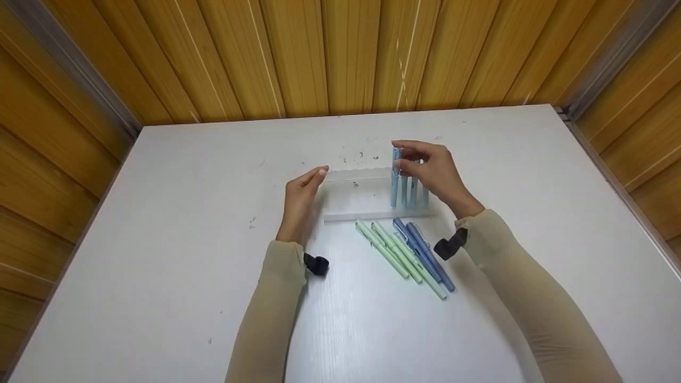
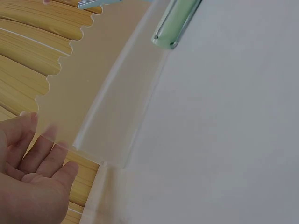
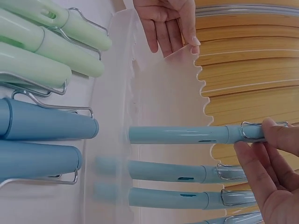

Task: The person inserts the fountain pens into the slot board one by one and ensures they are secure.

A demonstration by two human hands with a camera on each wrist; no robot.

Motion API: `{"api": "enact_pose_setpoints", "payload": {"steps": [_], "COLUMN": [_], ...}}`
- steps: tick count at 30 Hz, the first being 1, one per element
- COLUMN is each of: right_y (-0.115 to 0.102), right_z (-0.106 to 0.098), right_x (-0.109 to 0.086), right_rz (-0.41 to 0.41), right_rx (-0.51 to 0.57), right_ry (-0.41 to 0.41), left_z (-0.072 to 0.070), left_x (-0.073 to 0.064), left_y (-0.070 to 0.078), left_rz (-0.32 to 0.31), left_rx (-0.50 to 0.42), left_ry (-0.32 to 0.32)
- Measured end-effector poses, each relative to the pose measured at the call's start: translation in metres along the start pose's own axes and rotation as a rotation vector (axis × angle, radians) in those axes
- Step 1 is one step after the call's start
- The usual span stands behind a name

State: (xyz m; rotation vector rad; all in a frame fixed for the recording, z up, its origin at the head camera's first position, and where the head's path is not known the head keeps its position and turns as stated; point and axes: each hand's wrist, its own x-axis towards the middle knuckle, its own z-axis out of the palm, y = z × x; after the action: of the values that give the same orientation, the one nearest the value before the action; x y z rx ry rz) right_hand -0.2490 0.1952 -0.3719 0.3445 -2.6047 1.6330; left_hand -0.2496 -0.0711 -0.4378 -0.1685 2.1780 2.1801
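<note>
A clear pen stand (image 1: 351,199) with a scalloped top edge stands on the table. My left hand (image 1: 303,199) pinches its left end at the upper corner, fingers behind the panel. A light blue pen (image 3: 177,135) with a wire clip is pinched by my right hand (image 1: 433,167) near its clip end. That pen stands upright against the panel, its lower end at the frosted front lip (image 3: 110,112); whether it is seated behind the lip I cannot tell. Several more light blue pens (image 3: 168,171) lean in the stand to its right, partly hidden by the right hand.
In front of the stand, three light green pens (image 1: 391,252) and two darker blue pens (image 1: 425,252) lie slanted side by side on the white table (image 1: 175,255). Yellow wood-look panels (image 1: 298,58) rise behind the table and at both sides.
</note>
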Motion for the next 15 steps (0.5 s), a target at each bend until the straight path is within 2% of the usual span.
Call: {"api": "enact_pose_setpoints", "payload": {"steps": [8, 15], "right_y": [0.001, 0.0007], "right_z": [0.0019, 0.0026], "right_x": [0.0001, 0.0003], "right_rz": [0.016, 0.039], "right_rx": [-0.063, -0.152], "right_ry": [-0.006, -0.006], "left_z": [0.0007, 0.0009], "left_x": [0.0016, 0.0029], "left_y": [-0.0042, -0.0042], "left_rz": [0.042, 0.041], "left_rx": [0.017, 0.036], "left_ry": [0.011, 0.024]}}
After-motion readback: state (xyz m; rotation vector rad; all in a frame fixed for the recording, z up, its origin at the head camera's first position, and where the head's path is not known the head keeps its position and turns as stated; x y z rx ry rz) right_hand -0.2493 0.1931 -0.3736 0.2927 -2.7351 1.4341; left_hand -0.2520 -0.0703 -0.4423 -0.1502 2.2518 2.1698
